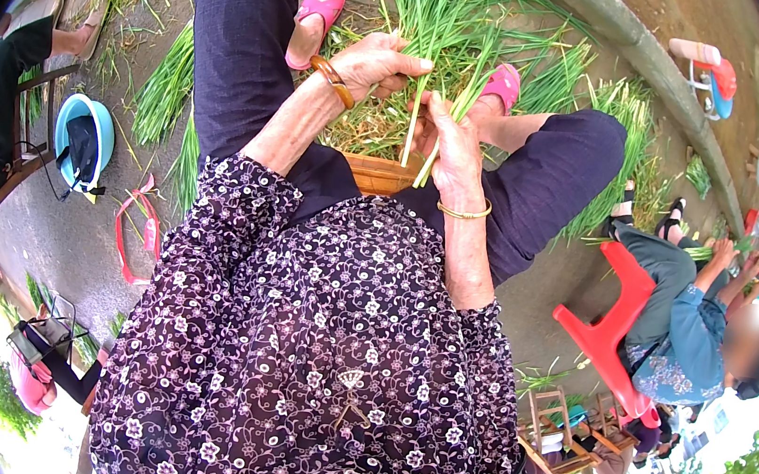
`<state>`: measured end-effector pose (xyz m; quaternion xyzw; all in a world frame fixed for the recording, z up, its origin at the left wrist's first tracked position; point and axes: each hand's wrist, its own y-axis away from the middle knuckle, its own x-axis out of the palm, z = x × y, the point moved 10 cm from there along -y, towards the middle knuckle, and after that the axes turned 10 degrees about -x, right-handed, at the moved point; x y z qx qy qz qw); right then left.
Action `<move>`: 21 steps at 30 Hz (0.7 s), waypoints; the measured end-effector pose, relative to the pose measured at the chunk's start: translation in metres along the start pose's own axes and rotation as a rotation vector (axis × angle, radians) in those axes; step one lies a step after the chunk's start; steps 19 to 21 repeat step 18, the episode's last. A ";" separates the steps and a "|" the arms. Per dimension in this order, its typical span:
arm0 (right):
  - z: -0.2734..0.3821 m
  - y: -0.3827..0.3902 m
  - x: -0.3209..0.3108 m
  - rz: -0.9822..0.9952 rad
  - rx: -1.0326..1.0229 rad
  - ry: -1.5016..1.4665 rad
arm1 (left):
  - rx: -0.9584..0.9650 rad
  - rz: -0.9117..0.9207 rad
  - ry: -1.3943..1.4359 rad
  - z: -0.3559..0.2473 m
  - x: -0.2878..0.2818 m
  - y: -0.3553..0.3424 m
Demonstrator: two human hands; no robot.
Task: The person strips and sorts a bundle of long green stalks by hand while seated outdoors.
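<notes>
Between my knees, both hands are close together over a heap of green trimmings point(350, 129). My left hand point(372, 66), with a brown bangle at the wrist, pinches a long chive-like stalk point(412, 123) between thumb and fingers; its pale end points down toward me. My right hand point(452, 146), wearing a thin gold bangle, is closed round a few similar green stalks point(464, 103), pale ends poking out below the palm. Its fingertips are partly hidden. Just beyond lies a big pile of long green stalks point(436, 7).
A brown wooden edge point(378, 175) sits between my thighs. More stalk bundles lie left point(169, 83) and right point(565, 80). At left stand a light-blue basin point(112, 124) and a red strap-like thing point(151, 233). A co-worker point(691, 323) sits right, by a red plastic stool point(622, 305).
</notes>
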<state>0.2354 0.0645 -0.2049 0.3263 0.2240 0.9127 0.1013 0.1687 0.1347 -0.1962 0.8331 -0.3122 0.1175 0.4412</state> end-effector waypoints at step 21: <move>0.013 0.003 0.009 0.010 -0.057 -0.106 | 0.029 0.095 0.196 0.007 0.005 -0.010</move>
